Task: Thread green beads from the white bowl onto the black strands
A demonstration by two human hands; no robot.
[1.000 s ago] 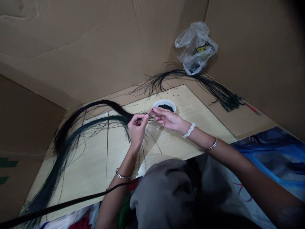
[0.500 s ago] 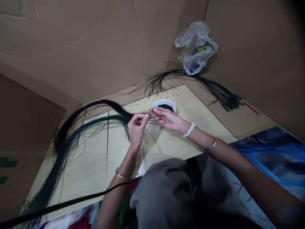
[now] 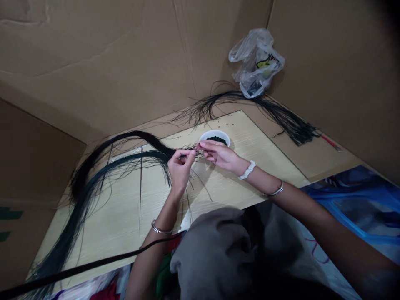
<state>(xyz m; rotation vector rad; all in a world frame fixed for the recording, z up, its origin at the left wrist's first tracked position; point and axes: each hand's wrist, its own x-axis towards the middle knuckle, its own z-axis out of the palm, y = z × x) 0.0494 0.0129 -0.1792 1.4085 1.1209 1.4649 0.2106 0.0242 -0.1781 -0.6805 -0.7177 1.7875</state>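
My left hand (image 3: 180, 166) is closed in a pinch on the ends of a long bundle of thin black strands (image 3: 93, 175) that sweeps left across the pale wooden board (image 3: 125, 216). My right hand (image 3: 218, 154) meets it just to the right, fingers pinched on the tip of the same strands, too fine to see exactly. A small white bowl of dark beads (image 3: 215, 138) sits right behind my right hand. Both wrists wear thin bangles; the right also has a white band.
A second bunch of black strands (image 3: 281, 116) lies at the back right, under a crumpled plastic bag (image 3: 256, 62). Cardboard walls (image 3: 109, 62) enclose the board. A black cable (image 3: 87, 266) crosses the near edge. Blue fabric (image 3: 359, 200) lies on the right.
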